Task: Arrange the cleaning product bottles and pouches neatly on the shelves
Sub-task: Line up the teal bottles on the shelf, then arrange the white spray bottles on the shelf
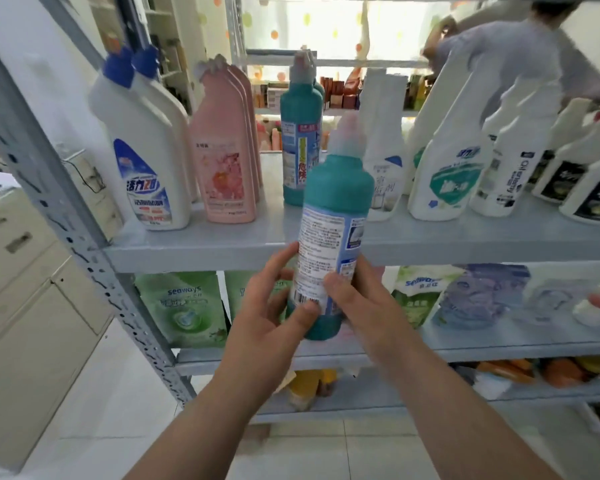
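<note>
A teal bottle [336, 202] with a pale cap and a white-blue label is held upright in front of the upper shelf [201, 251]. My left hand [271, 306] grips its lower left side, thumb across the barcode. My right hand [361, 303] grips its lower right side. Behind it on the shelf stands a matching teal bottle [298, 133]. To the left stand pink bottles [226, 150] and white bottles with blue caps [146, 150]. White spray and refill bottles [447, 168] fill the shelf's right part. Green pouches [184, 306] and bluish pouches [478, 299] stand on the shelf below.
A perforated grey upright [84, 244] frames the rack's left side. Beige cabinets [25, 306] stand at the left on a white tiled floor. Another person [499, 57] leans behind the rack at the top right. Orange and yellow items [534, 372] lie on the lowest shelf.
</note>
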Demonstrator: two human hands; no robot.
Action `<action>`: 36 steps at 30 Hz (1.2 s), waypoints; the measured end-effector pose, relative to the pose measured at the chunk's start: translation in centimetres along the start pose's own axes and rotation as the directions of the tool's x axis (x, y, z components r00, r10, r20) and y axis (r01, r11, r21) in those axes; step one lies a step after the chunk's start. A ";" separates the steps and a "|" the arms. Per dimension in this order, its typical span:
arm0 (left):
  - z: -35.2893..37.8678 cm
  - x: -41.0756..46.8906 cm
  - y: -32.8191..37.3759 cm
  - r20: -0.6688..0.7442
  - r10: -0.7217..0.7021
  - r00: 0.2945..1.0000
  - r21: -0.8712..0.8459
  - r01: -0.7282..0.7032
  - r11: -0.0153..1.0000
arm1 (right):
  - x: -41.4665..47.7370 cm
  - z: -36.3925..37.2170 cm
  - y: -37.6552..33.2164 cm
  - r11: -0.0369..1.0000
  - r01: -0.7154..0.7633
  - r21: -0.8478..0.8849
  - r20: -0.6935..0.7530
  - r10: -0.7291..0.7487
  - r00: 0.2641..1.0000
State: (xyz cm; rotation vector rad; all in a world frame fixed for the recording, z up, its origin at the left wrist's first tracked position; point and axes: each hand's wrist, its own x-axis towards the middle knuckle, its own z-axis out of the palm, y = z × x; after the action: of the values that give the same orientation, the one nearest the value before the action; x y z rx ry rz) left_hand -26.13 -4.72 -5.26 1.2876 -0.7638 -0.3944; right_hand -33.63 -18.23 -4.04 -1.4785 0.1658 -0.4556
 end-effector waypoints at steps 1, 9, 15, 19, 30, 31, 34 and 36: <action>0.1 0.9 0.4 0.013 0.028 1.000 0.032 -0.028 0.999 | 0.4 -0.1 -0.5 0.999 0.042 -0.016 -0.026 -0.042 0.999; -4.5 8.2 -0.1 0.011 0.183 0.983 0.915 -0.084 0.395 | 7.5 -0.6 -2.5 0.955 0.172 -0.242 -0.206 -0.224 0.952; -6.4 8.5 -4.4 0.048 0.001 0.999 0.995 -0.047 -0.083 | 12.4 -0.8 -1.5 0.921 0.130 -0.367 -0.246 -0.231 0.941; -6.6 9.0 -5.3 0.071 0.063 0.995 0.993 -0.065 -0.100 | 14.1 -0.2 -1.2 0.912 0.098 -0.399 -0.268 -0.218 0.938; -6.9 9.8 -6.4 0.064 0.043 0.997 0.996 -0.061 -0.069 | 16.2 0.6 0.7 0.794 0.084 -0.602 -0.286 -0.313 0.906; -6.8 9.7 -6.2 0.055 0.040 0.998 0.996 -0.052 -0.069 | 16.2 0.7 1.0 0.776 0.070 -0.626 -0.289 -0.315 0.904; -6.8 9.4 -5.7 0.060 0.024 0.998 0.995 -0.058 -0.085 | 15.5 0.3 1.7 0.679 -0.008 -0.734 -0.276 -0.288 0.917; -6.8 9.3 -5.3 0.057 -0.005 0.998 0.995 -0.057 -0.082 | 14.1 -0.1 2.3 0.553 -0.051 -0.832 -0.235 -0.266 0.935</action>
State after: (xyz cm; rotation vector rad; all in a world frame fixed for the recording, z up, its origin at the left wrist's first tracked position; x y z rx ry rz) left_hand -14.09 -7.36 -8.23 2.7637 -1.1875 0.4094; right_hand -20.47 -23.84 -3.90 -2.3629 0.6447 -0.8048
